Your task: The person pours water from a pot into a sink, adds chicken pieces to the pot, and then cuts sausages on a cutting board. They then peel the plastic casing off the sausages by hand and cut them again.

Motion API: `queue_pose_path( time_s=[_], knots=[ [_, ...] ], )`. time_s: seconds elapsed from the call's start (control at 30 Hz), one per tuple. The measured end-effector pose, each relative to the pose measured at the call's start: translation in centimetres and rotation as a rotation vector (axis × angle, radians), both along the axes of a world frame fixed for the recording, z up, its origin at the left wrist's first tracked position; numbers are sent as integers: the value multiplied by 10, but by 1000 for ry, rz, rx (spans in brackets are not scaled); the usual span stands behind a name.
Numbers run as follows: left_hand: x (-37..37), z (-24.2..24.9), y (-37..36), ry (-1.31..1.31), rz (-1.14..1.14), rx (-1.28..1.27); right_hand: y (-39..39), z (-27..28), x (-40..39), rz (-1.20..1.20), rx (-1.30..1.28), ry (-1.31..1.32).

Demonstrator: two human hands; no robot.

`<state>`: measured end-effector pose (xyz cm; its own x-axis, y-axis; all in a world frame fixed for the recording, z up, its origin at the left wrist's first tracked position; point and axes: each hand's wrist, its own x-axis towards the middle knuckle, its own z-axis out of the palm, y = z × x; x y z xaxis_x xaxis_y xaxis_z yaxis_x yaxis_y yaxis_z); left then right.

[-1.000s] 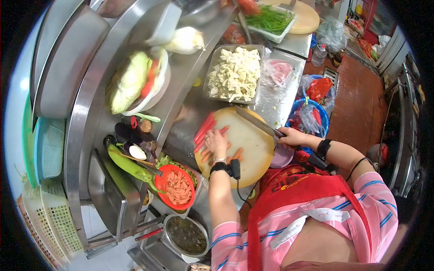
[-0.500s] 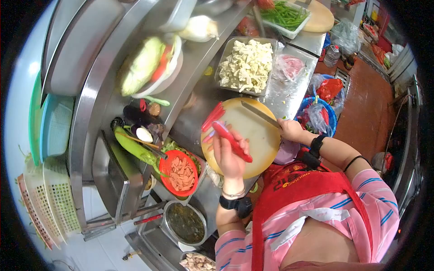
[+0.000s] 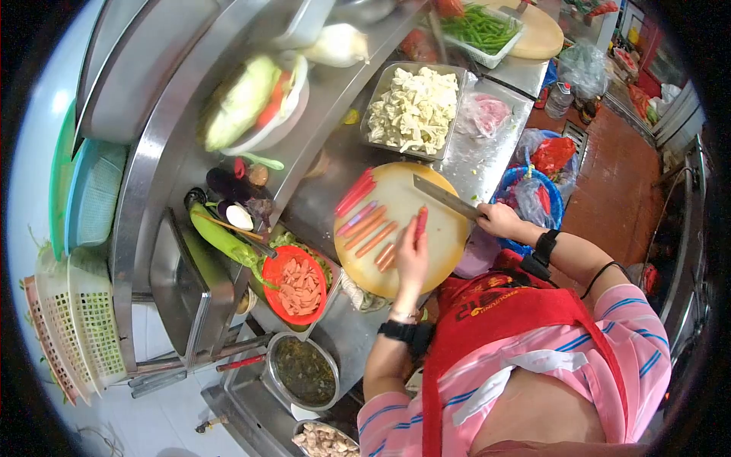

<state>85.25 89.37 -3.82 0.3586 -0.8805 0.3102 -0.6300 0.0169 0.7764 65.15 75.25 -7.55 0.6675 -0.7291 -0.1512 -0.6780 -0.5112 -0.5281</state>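
My left hand [image 3: 413, 260] is closed around a red-wrapped sausage [image 3: 422, 218], which points up over the round cutting board [image 3: 438, 255]. In my right hand [image 3: 499, 220] is the handle of a kitchen knife [image 3: 445, 198], its blade lying over the board's right part. Left of my left hand, several peeled sausages [image 3: 376, 238] rest on the board, with shorter pieces [image 3: 385, 257] beside them. Several sausages in red wrappers [image 3: 355, 192] lie at the board's upper left, and a purple-marked wrapped one [image 3: 358, 218] is just below them.
Sliced sausage fills a red bowl [image 3: 267, 293] at the left. A steel tray of cauliflower [image 3: 411, 109] stands beyond the board, near a plastic bag [image 3: 487, 114]. Green peppers [image 3: 480, 29] sit farther back. A pot of dark liquid [image 3: 304, 370] is at lower left; a blue bin [image 3: 558, 202] stands right.
My left hand has moved right and turned, bringing the wrapped sausage from slanting across the palm to pointing up. The peeled sausages it covered now show. My right hand still holds the knife.
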Motion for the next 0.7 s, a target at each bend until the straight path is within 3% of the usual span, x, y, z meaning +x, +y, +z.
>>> queue_pose_path(
  time_s=[0.07, 0.2, 0.43, 0.7],
  knots=[
    [0, -46, 0, -131, 56, 41, 3, 4, -10, 49, -36, -50],
    [-9, -75, -3, -427, 183, 105, 10, 21, -23, 94, -3, -26],
    [-20, -71, -3, -510, 223, 24, 19, 38, -26, 187, 7, 42],
    [-22, -70, -1, -366, 191, 88, 13, 38, -25, 269, -15, 67]
  ],
)
